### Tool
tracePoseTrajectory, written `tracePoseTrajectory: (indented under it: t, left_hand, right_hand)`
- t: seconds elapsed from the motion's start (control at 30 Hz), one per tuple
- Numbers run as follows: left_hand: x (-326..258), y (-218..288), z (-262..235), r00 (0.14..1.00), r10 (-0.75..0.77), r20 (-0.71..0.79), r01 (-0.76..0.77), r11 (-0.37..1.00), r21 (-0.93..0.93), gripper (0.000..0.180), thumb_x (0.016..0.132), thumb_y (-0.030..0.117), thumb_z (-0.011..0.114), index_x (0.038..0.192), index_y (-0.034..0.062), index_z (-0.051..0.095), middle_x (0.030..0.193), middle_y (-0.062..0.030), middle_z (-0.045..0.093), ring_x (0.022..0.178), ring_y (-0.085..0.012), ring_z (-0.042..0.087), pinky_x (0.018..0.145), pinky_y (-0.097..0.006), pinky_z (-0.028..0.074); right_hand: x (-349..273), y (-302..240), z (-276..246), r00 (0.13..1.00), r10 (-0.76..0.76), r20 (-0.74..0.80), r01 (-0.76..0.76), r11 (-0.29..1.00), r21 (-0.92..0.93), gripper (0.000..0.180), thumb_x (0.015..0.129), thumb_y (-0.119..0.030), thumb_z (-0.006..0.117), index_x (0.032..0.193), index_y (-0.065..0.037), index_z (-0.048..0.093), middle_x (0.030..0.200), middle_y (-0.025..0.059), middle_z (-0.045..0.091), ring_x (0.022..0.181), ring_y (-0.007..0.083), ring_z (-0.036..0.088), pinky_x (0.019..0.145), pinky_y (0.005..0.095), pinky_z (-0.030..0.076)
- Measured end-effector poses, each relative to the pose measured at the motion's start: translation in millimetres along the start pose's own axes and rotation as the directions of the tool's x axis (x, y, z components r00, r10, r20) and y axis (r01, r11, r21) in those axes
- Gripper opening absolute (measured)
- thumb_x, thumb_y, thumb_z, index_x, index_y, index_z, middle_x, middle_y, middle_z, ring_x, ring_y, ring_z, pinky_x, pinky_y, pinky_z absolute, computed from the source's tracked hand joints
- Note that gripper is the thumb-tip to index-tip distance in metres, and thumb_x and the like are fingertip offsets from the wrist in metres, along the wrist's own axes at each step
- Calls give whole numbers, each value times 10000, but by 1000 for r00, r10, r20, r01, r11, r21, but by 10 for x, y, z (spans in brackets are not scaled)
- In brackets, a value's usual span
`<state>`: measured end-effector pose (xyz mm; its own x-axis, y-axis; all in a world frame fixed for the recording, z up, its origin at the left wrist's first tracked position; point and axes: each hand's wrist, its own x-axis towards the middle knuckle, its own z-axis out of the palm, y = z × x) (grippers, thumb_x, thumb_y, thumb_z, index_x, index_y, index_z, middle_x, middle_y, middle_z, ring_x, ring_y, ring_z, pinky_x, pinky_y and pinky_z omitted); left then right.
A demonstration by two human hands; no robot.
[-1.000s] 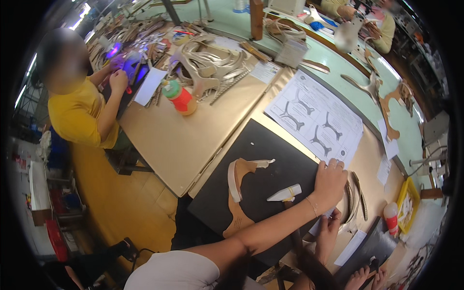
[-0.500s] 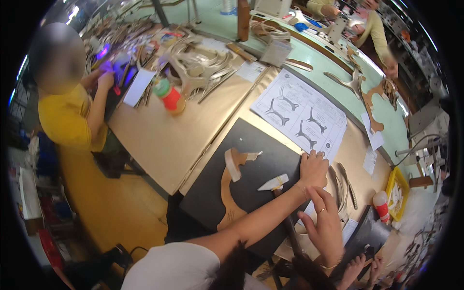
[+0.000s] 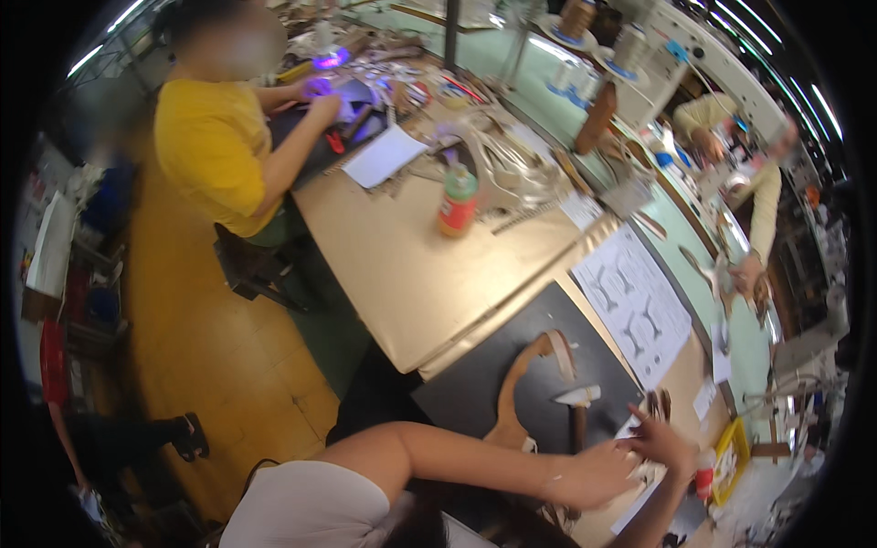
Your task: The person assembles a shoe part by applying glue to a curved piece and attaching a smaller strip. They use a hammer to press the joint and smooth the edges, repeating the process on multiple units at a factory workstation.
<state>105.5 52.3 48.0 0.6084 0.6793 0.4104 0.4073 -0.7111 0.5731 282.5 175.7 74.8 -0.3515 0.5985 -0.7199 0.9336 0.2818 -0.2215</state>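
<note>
My left arm reaches across the front of a black work board point(image 3: 448, 393). My left hand point(image 3: 594, 477) is past its right side, its fingers blurred close to the other hand. My right hand point(image 3: 662, 445) is beside it with fingers spread, and nothing shows in its grip. On the board lies a curved brown leather-like piece point(image 3: 504, 411) with a pale strip point(image 3: 560, 356) at its upper end. Right of it rests a hammer point(image 3: 578, 425) with a white-covered head. Dark narrow strips point(image 3: 660, 404) lie just beyond my right hand.
A printed sheet of drawings point(image 3: 637, 310) lies beyond the board. A bottle with a red label point(image 3: 458, 205) stands on the neighbouring table by heaped pale pieces point(image 3: 521, 173). A person in yellow point(image 3: 215, 151) sits there. At right are a yellow tray point(image 3: 729, 466) and a red-white bottle point(image 3: 704, 475).
The view has swung left. My left hand has drawn back from the printed sheet towards me, and my right hand has moved forward beside its fingers. The leather-like piece and hammer remain on the board.
</note>
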Motion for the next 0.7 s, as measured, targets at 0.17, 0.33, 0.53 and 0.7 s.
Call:
tracePoseTrajectory:
  t: [0.17,0.33,0.53,0.7]
  left_hand:
    - [-970,-17,-1202,864,77,498,343,633,-693,279,955,237,624,1121,13,619,945,-95,656,914,-259,647,795,-372,505]
    - [-1078,476,-2265,927,-238,290,347,254,-903,458,1069,359,450,1287,-15,601,1223,-125,645,1142,-193,590,1010,-310,418]
    - [-920,1248,-2560,981,36,188,191,-123,-974,591,1021,507,440,1381,45,520,1228,-137,617,1185,-208,555,1051,-334,399]
    - [-892,1404,-2479,977,62,203,210,-150,-966,597,1023,504,435,1394,41,498,1257,-146,596,1195,-225,550,1053,-341,398]
  right_hand:
    - [-16,-168,922,846,-189,-499,66,965,-253,559,856,-240,739,1370,-104,565,1457,191,487,1322,395,483,1082,482,393]
    - [377,-279,920,715,-286,-638,269,955,-127,288,907,-148,656,1180,-60,632,1386,171,542,1286,395,480,1067,494,380]
    - [827,-245,983,486,-281,-828,289,945,-151,108,917,-120,628,981,-35,616,1230,138,608,1121,350,532,980,473,396]
    - [849,-191,1109,381,-274,-883,315,936,-154,96,903,-113,638,972,-54,607,1211,119,611,1140,326,524,1001,447,370]
